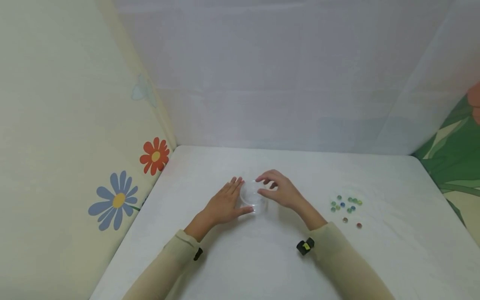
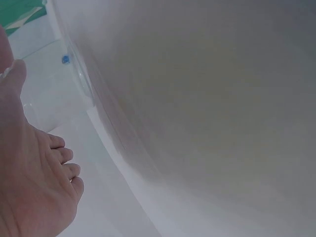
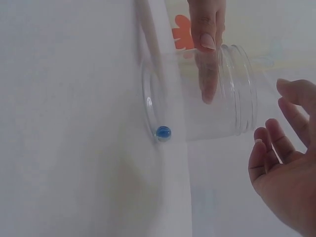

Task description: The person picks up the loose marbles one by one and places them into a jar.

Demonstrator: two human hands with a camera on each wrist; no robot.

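clear jar [image 3: 212, 94], blue marble [image 3: 163, 132], white table [image 1: 243, 258]

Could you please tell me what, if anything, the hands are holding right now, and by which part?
The left hand steadies the clear jar by its side wall, thumb against it. The right hand hovers at its open mouth, holding nothing.

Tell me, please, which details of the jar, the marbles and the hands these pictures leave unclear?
- Jar: nearly invisible in the head view, clear plastic between both hands.
- Loose marbles: too small in the head view to count surely.
- Left hand: cut off by the left wrist frame edge.
- Right hand: grip unclear, fingers beside the rim.
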